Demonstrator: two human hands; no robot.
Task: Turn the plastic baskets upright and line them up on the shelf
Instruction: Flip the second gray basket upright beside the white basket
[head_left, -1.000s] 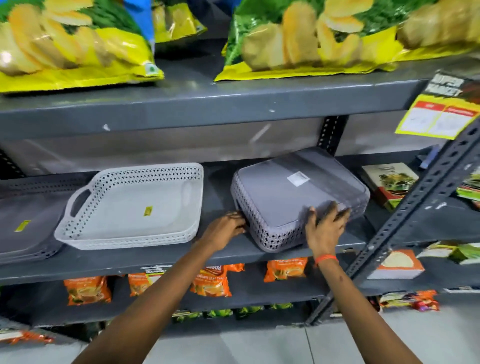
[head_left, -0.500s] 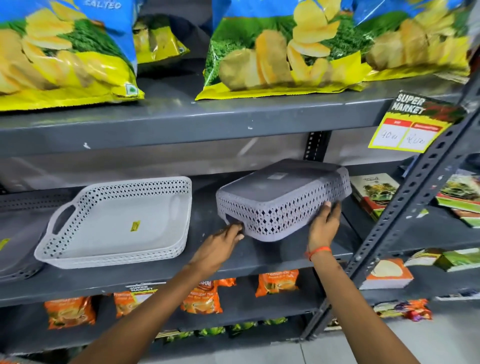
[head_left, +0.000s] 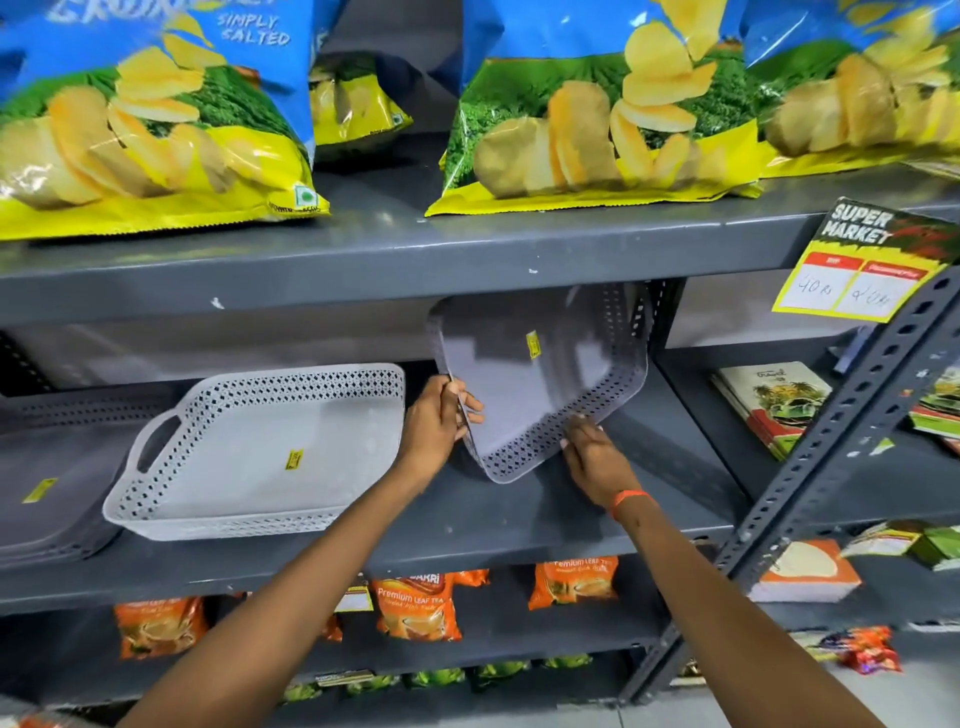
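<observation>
A grey perforated plastic basket (head_left: 540, 384) hangs tilted steeply above the middle shelf (head_left: 519, 525), its open inside facing me, a yellow sticker on its floor. My left hand (head_left: 439, 421) grips its left rim. My right hand (head_left: 592, 452) holds its lower rim from below. To the left a light grey basket (head_left: 260, 457) with a handle stands upright on the shelf. A dark grey basket (head_left: 47, 478) lies at the far left, partly cut off by the frame.
Big chip bags (head_left: 597, 114) fill the shelf above, whose underside is close over the tilted basket. Booklets (head_left: 769, 405) lie right of the slanted shelf post (head_left: 831, 457). Orange tea packets (head_left: 415, 608) sit on the shelf below. A price tag (head_left: 867, 265) hangs top right.
The grey basket was upside down on the shelf; both hands lifted it and have turned it over so its inside now faces me. The view has moved closer.
</observation>
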